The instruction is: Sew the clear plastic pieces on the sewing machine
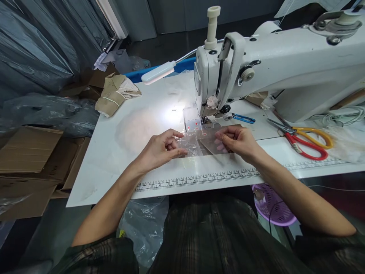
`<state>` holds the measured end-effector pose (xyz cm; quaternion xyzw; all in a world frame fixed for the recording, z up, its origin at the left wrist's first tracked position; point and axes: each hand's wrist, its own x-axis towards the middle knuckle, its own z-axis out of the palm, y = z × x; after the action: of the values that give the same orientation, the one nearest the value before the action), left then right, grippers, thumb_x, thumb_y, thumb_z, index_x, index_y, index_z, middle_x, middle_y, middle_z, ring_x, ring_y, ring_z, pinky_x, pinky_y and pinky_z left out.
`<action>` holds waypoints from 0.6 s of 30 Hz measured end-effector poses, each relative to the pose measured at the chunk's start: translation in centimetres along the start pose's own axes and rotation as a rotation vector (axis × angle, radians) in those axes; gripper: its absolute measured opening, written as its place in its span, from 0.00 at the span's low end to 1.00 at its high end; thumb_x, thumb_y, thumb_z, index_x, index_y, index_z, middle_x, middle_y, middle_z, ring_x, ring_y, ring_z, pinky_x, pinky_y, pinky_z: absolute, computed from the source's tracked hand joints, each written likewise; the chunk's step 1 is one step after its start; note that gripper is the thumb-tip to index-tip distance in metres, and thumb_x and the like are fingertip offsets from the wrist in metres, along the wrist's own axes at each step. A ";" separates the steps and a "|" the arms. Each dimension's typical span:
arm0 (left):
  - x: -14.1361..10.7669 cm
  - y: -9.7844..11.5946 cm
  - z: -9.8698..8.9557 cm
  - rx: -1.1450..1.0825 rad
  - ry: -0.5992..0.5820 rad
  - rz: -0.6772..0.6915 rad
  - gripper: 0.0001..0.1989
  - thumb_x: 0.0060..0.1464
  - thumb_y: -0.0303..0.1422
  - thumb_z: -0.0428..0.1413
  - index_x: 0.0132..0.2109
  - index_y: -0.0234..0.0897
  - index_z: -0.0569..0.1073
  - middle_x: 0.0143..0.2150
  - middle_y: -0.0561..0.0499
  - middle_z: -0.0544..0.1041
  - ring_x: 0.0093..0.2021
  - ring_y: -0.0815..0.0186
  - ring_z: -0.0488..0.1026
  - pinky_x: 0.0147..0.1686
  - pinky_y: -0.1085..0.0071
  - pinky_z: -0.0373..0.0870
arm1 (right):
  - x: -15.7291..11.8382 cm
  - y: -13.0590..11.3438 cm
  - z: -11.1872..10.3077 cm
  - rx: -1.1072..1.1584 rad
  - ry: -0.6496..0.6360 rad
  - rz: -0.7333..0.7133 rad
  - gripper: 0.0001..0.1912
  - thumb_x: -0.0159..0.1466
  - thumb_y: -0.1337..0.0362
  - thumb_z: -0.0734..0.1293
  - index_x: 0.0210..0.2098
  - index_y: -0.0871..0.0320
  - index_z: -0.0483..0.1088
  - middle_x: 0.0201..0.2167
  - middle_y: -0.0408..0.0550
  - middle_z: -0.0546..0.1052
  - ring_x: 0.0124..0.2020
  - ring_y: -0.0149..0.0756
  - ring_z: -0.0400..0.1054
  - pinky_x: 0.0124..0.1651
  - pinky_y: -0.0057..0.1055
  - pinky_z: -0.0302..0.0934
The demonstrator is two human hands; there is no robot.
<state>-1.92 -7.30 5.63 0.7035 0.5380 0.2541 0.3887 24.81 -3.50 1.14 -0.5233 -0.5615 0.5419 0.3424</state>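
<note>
A white sewing machine [211, 76] stands over the white table, its needle area lit by a small lamp [158, 72]. Just in front of the presser foot lies a thin, sheer brown fabric piece [209, 146]. My right hand [238, 140] pinches this fabric between thumb and fingers, right of the needle. To the left, my left hand [164, 146] is beside a clear, shiny film [189, 141], thumb and index finger apart, the other fingers curled. It holds nothing that I can make out. Small red marks show on the machine's plate near the foot.
Red-handled and yellow-handled scissors [303, 140] lie at the right, and blue snips [243, 118] behind the needle. A ruler strip [196, 179] runs along the front edge. A tied fabric bundle [111, 99] sits back left; cardboard boxes [31, 152] stand left of the table.
</note>
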 end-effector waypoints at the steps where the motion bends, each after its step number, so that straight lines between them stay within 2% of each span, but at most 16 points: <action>1: 0.0 -0.1 -0.1 0.076 -0.011 0.003 0.20 0.55 0.42 0.63 0.51 0.37 0.72 0.27 0.55 0.77 0.30 0.68 0.76 0.33 0.72 0.71 | 0.3 0.2 -0.4 -0.104 0.068 -0.033 0.16 0.60 0.51 0.71 0.37 0.58 0.74 0.29 0.50 0.79 0.26 0.36 0.73 0.26 0.31 0.67; 3: 0.0 -0.4 -0.1 0.219 -0.035 0.010 0.21 0.58 0.42 0.60 0.54 0.37 0.71 0.29 0.54 0.77 0.30 0.67 0.75 0.32 0.71 0.69 | 0.6 0.4 -1.1 -0.369 0.243 -0.150 0.14 0.62 0.56 0.69 0.42 0.58 0.74 0.33 0.52 0.80 0.31 0.41 0.74 0.34 0.37 0.69; 5: 0.1 -0.6 -0.1 0.315 -0.052 0.019 0.21 0.60 0.42 0.58 0.56 0.37 0.70 0.30 0.54 0.78 0.31 0.67 0.75 0.31 0.71 0.67 | 0.5 0.5 -1.5 -0.577 0.407 -0.283 0.16 0.62 0.59 0.68 0.47 0.59 0.74 0.40 0.56 0.79 0.38 0.46 0.74 0.42 0.44 0.69; 7: 0.2 -0.6 -0.1 0.350 -0.050 0.025 0.20 0.61 0.40 0.56 0.56 0.36 0.70 0.31 0.54 0.78 0.31 0.67 0.74 0.31 0.71 0.67 | -0.1 0.2 -1.4 -0.615 0.438 -0.371 0.17 0.63 0.57 0.67 0.48 0.60 0.74 0.43 0.59 0.78 0.39 0.47 0.74 0.43 0.45 0.69; 9: 0.3 -0.4 0.0 0.362 -0.029 0.048 0.17 0.62 0.38 0.56 0.54 0.36 0.71 0.32 0.53 0.78 0.32 0.67 0.75 0.31 0.72 0.68 | -0.9 -0.3 -0.9 -0.515 0.304 -0.377 0.17 0.65 0.54 0.66 0.46 0.59 0.74 0.38 0.55 0.78 0.34 0.43 0.73 0.38 0.40 0.69; 12: 0.2 0.2 1.0 0.390 0.004 0.156 0.12 0.63 0.35 0.55 0.51 0.36 0.72 0.35 0.51 0.80 0.34 0.67 0.76 0.33 0.71 0.71 | -1.6 -1.2 0.7 -0.243 -0.045 -0.195 0.22 0.67 0.45 0.64 0.42 0.59 0.75 0.31 0.51 0.78 0.30 0.38 0.73 0.32 0.34 0.68; 15: -0.4 0.8 3.1 0.421 -0.013 0.400 0.10 0.66 0.30 0.50 0.49 0.35 0.73 0.41 0.47 0.81 0.39 0.65 0.78 0.37 0.69 0.74 | -1.0 -2.0 2.5 0.036 -0.327 0.079 0.29 0.67 0.40 0.61 0.35 0.61 0.75 0.31 0.54 0.79 0.32 0.38 0.75 0.34 0.33 0.71; 16: -0.6 1.0 3.8 0.432 -0.028 0.496 0.10 0.66 0.29 0.49 0.48 0.34 0.74 0.41 0.46 0.81 0.40 0.64 0.78 0.39 0.67 0.75 | -0.7 -2.2 3.0 0.083 -0.387 0.136 0.29 0.67 0.40 0.61 0.32 0.61 0.75 0.29 0.53 0.79 0.31 0.37 0.74 0.33 0.32 0.71; 18: -1.3 1.2 4.9 0.479 -0.047 0.664 0.11 0.67 0.28 0.48 0.48 0.32 0.74 0.40 0.44 0.81 0.40 0.62 0.78 0.40 0.65 0.76 | 0.0 -2.4 3.8 0.089 -0.462 0.166 0.22 0.67 0.47 0.65 0.29 0.61 0.73 0.24 0.48 0.76 0.26 0.32 0.71 0.29 0.28 0.67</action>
<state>2.23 -10.02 3.93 0.9151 0.3167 0.2172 0.1230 20.72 -4.08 2.77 -0.4143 -0.5554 0.6976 0.1822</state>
